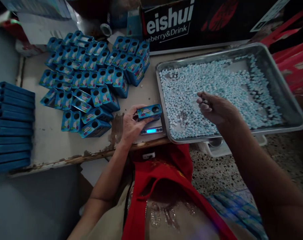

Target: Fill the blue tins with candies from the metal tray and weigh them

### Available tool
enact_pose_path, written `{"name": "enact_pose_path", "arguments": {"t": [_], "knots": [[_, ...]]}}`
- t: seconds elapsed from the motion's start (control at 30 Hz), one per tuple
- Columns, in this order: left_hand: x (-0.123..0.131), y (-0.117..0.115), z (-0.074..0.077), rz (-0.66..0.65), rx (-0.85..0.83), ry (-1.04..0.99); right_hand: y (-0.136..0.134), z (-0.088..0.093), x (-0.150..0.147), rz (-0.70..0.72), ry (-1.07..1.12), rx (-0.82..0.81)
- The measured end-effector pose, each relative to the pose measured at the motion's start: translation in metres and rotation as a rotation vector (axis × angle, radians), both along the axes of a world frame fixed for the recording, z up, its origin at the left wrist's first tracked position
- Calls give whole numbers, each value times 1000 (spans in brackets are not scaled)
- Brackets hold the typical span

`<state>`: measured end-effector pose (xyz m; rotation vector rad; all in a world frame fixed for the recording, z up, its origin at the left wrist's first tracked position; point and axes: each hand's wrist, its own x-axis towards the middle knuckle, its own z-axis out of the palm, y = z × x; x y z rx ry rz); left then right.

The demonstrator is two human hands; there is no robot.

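Observation:
My left hand [134, 125] is wrapped round a small blue box [149, 112] with a round dark hole in its top, held over a small scale [155, 129] with a lit blue display. My right hand [215, 107] hovers over a metal tray [300, 115] of pale blue and white candies [186, 90]. Its fingers are curled together in a pinch, and what they hold cannot be made out. Left of the scale stand many blue boxes [85, 79] with holes in their tops.
Flat blue packs are stacked [12, 128] at the far left. A black carton [191, 26] stands behind the tray, beside a red bag [295, 63]. A white container [223, 150] sits below the tray's front edge. The table's worn edge [73, 160] runs along the front.

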<state>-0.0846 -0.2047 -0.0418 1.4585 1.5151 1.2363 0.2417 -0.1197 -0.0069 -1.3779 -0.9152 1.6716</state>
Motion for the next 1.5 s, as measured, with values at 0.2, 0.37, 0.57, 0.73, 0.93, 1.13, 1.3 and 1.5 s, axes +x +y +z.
{"name": "enact_pose_path", "arguments": {"t": [0.2,0.37,0.57,0.73,0.93,1.13,1.3,1.5], "knots": [[-17,-11,5,-38,37,70,-1,6,-26,122,-85,-22],[-40,-25,15,44,-9,91,8,31,-24,410,-362,81],[-41,-33,25,119,26,93,5,70,-42,537,-531,205],[-39,-34,35,107,57,184,4,85,-69,549,-439,269],[-51,-33,30,13,150,176,15,98,-78,795,-465,358],[-59,-34,24,-41,153,198,17,104,-82,830,-593,506],[-57,-33,18,0,112,184,14,106,-81,770,-638,526],[-43,-31,11,-34,84,114,14,105,-77,760,-576,547]]}}
